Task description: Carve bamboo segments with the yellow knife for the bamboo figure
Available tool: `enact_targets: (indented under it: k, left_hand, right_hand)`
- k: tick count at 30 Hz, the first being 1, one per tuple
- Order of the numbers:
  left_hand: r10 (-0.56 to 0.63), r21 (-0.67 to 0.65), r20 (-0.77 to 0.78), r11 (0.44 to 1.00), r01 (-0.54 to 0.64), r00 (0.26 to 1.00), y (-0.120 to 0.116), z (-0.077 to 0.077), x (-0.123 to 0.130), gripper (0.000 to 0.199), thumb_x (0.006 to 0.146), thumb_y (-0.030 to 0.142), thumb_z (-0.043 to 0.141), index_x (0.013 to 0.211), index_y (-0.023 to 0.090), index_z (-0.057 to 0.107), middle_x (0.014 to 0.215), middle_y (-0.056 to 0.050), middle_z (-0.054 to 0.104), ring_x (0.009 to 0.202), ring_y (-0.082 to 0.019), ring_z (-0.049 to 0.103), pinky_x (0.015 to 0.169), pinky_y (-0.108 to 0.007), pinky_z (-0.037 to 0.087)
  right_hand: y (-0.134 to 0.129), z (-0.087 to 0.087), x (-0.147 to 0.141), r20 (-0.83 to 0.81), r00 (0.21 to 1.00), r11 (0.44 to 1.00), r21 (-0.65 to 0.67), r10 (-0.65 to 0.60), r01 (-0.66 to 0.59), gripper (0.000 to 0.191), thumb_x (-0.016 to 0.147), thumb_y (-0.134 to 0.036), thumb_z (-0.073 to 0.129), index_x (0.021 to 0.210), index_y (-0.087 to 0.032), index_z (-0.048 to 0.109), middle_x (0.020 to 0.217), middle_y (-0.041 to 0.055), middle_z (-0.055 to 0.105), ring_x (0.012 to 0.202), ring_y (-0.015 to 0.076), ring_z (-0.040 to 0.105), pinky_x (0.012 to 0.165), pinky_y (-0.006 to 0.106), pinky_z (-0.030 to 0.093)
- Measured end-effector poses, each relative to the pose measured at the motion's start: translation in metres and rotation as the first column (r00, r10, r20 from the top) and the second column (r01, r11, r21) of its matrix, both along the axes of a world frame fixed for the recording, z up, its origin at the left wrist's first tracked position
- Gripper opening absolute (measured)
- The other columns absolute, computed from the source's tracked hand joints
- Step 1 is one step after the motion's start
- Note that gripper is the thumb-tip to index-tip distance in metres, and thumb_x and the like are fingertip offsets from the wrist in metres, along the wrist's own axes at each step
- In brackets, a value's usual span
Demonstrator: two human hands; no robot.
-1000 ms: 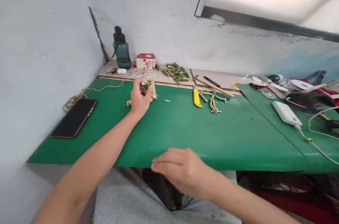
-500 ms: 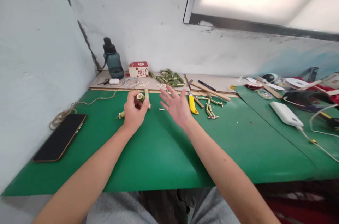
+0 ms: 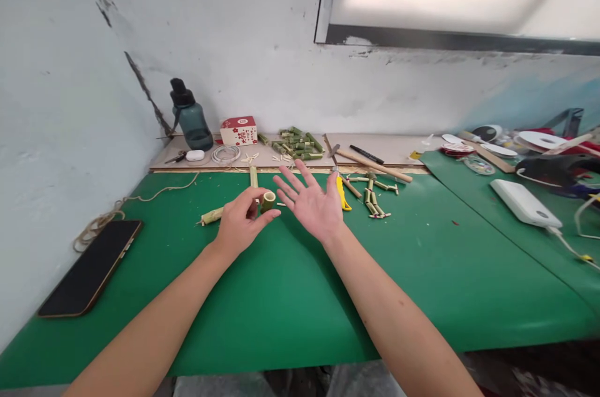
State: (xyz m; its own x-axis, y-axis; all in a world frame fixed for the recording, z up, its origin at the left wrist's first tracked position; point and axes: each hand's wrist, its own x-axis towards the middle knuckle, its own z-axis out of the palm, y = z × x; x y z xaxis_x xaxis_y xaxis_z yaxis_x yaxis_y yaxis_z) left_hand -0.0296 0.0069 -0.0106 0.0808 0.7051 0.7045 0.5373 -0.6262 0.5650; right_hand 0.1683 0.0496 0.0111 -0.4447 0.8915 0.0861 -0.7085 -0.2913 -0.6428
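My left hand [image 3: 240, 222] holds a short bamboo tube [image 3: 268, 202] between fingers and thumb, its hollow pale end facing up. Beside it, my right hand [image 3: 313, 204] is open, palm up with fingers spread, and nothing lies in it. A longer bamboo piece [image 3: 212, 216] pokes out to the left of my left hand, partly hidden behind it. Behind the same hand lies another bamboo piece [image 3: 254, 177]. To the right of my right hand are a yellow-handled tool [image 3: 344, 195], partly covered by my thumb, and a jointed figure of small bamboo pieces [image 3: 371, 198].
Along the back board stand a water bottle [image 3: 191, 122], a red and white box [image 3: 239, 131] and a pile of cut bamboo [image 3: 300, 144]. A wooden-handled hammer [image 3: 375, 164] lies near a black pen [image 3: 367, 154]. A phone [image 3: 91, 269] is left, a white power bank [image 3: 525, 204] right.
The bamboo tube in my left hand has moved right and lower and turned more upright. My right hand stays open, now closer to the left. The camera view has shifted slightly.
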Motion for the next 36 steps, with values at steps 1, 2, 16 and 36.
enact_targets:
  k: [1, 2, 16, 36]
  left_hand:
    - [-0.008, 0.01, -0.002, 1.0, 0.008, 1.0, 0.0, 0.001, 0.0, 0.028, 0.088, 0.038, 0.079, 0.107, 0.024, 0.065, 0.072, 0.005, 0.053, 0.055, -0.008, 0.044, 0.052, -0.021, 0.04]
    - [-0.013, 0.02, 0.001, 1.0, 0.013, 1.0, 0.001, 0.003, -0.001, 0.028, 0.087, 0.039, 0.08, 0.106, 0.024, 0.066, 0.073, 0.005, 0.053, 0.055, -0.008, 0.043, 0.051, -0.021, 0.039]
    - [0.08, 0.09, 0.098, 0.992, -0.089, 0.992, 0.006, 0.001, -0.011, 0.026, 0.092, 0.032, 0.075, 0.118, 0.027, 0.076, 0.102, -0.003, 0.059, 0.055, -0.004, 0.047, 0.049, -0.022, 0.046]
    - [0.041, 0.011, 0.074, 0.999, -0.042, 0.996, -0.002, 0.011, -0.006, 0.019, 0.096, 0.038, 0.067, 0.108, 0.024, 0.062, 0.105, -0.005, 0.066, 0.058, -0.009, 0.053, 0.056, -0.023, 0.047]
  right_hand:
    - [0.001, -0.001, 0.001, 0.029, 0.999, 1.0, 0.017, -0.026, 0.026, 0.078, 0.096, -0.086, 0.023, 0.141, -0.034, 0.059, 0.155, 0.0037, 0.059, 0.14, 0.0275, 0.057, 0.118, 0.049, 0.044]
    - [0.003, -0.002, 0.002, 0.064, 0.996, 0.998, 0.043, -0.057, 0.054, 0.077, 0.095, -0.086, 0.025, 0.139, -0.033, 0.061, 0.153, 0.0044, 0.06, 0.14, 0.0281, 0.058, 0.117, 0.049, 0.045]
    - [0.025, -0.028, 0.019, 0.694, -0.298, 0.649, 0.719, -0.656, 0.247, 0.064, 0.086, -0.027, 0.05, 0.149, -0.024, 0.048, 0.167, 0.0092, 0.038, 0.157, 0.0344, 0.017, 0.125, 0.065, 0.004]
    - [0.032, -0.042, 0.031, 0.593, -0.358, 0.635, 0.773, -0.721, 0.003, 0.061, 0.079, -0.014, 0.055, 0.139, -0.02, 0.058, 0.143, 0.0133, 0.06, 0.131, 0.0357, 0.049, 0.106, 0.049, 0.042]
